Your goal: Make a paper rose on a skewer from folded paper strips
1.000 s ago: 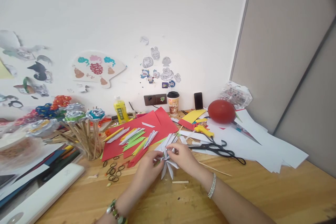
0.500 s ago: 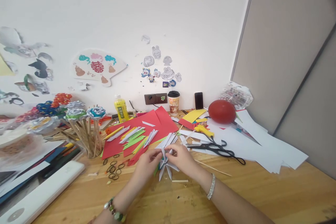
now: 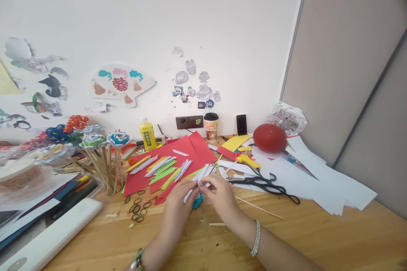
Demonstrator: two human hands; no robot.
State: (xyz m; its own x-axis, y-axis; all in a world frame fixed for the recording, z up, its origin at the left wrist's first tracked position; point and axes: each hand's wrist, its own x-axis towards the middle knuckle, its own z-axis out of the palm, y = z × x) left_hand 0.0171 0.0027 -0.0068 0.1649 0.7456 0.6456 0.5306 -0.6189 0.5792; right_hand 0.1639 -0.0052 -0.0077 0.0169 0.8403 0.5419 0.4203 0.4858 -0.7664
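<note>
Both hands pinch folded paper.
Left hand (image 3: pixel 178 203) and right hand (image 3: pixel 220 195) clamp one white paper piece (image 3: pixel 197 186), left of the scissors (image 3: pixel 265 181).

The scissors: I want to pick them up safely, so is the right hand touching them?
Apart. In the head view the right hand is closed on folded white paper, and bare wood lies between it and the scissors.
</note>
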